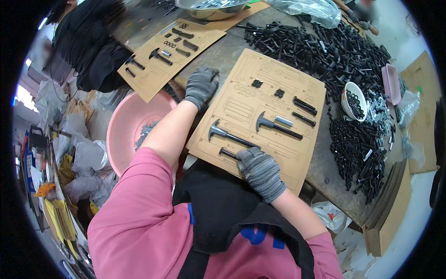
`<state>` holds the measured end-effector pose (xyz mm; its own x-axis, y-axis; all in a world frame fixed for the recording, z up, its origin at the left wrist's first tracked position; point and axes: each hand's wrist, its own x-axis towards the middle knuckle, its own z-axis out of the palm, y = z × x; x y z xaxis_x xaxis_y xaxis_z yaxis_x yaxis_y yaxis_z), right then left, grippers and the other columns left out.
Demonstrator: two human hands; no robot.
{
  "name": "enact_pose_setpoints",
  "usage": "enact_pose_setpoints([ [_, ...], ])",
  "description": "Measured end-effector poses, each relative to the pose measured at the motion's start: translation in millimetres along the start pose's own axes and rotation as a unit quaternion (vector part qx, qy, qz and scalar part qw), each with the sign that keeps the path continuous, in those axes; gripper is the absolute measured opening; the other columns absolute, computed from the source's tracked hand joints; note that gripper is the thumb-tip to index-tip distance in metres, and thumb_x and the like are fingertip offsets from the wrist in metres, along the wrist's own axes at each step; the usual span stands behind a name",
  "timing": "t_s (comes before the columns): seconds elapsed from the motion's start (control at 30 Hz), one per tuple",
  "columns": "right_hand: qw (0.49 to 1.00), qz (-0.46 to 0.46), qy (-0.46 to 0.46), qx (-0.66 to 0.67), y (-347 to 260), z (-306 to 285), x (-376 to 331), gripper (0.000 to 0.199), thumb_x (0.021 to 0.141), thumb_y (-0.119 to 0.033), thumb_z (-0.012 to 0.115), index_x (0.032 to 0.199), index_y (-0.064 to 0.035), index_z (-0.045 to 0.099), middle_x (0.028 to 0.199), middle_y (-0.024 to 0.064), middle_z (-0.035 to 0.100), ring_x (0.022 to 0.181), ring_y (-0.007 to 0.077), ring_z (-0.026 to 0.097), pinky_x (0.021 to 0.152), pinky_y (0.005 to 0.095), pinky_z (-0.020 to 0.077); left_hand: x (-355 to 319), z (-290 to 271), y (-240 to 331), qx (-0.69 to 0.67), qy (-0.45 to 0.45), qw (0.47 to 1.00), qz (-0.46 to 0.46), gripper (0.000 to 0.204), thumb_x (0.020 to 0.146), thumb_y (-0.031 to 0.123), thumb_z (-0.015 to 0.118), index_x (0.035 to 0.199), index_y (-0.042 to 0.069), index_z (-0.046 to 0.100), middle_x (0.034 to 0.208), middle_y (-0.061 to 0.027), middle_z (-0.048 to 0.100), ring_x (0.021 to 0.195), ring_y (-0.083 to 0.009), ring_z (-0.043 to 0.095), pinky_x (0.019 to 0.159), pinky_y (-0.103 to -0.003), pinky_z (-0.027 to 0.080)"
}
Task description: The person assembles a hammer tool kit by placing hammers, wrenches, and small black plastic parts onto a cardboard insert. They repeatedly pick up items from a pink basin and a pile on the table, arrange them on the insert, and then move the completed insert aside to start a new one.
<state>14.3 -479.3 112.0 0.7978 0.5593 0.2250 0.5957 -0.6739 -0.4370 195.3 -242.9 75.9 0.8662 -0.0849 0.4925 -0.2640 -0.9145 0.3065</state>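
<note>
A brown printed cardboard sheet lies before me at the table's edge, with outline drawings on it. My right hand, in a grey knit glove, is at its near edge, fingers closed at the end of a short black bolt. Just above lies a black T-shaped hammer-like part, with a second one and a silver tube farther right. Two black bolts and small dark pieces lie farther up. My left hand, gloved too, rests curled beside the sheet's left edge; its palm is hidden.
Loose black parts are heaped at the far right, beside a white bowl of black rings. Another filled cardboard sheet lies at upper left. A pink basin stands below the left edge. Stacked cardboard leans at right.
</note>
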Motion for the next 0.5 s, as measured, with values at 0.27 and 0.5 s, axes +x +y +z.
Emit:
enact_pose_setpoints([
  [0.27,0.997,0.035,0.046,0.053,20.4,-35.9,-21.3,0.024,0.077,-0.022,0.056,0.096,-0.0079,0.055,0.087,0.014,0.056,0.074,0.0282,0.058,0.064,0.0364,0.0477,-1.4,2.8,-4.6,0.016,-0.009,1.0,0.013,0.018,0.077,0.02,0.054,0.089,0.009,0.06,0.087,-0.0132,0.059,0.084,-0.0308,0.055,0.074,-0.038,0.043],
  [0.5,0.991,0.091,0.099,0.013,76.5,-86.6,-63.5,0.021,0.076,-0.019,0.058,0.093,-0.0075,0.057,0.088,0.0121,0.059,0.081,0.0282,0.058,0.071,0.0361,0.0473,7.9,12.3,-38.3,-0.159,-0.071,0.979,-0.108,0.025,0.077,0.014,0.06,0.101,0.005,0.059,0.095,-0.013,0.06,0.088,-0.0241,0.058,0.078,-0.032,0.045],
])
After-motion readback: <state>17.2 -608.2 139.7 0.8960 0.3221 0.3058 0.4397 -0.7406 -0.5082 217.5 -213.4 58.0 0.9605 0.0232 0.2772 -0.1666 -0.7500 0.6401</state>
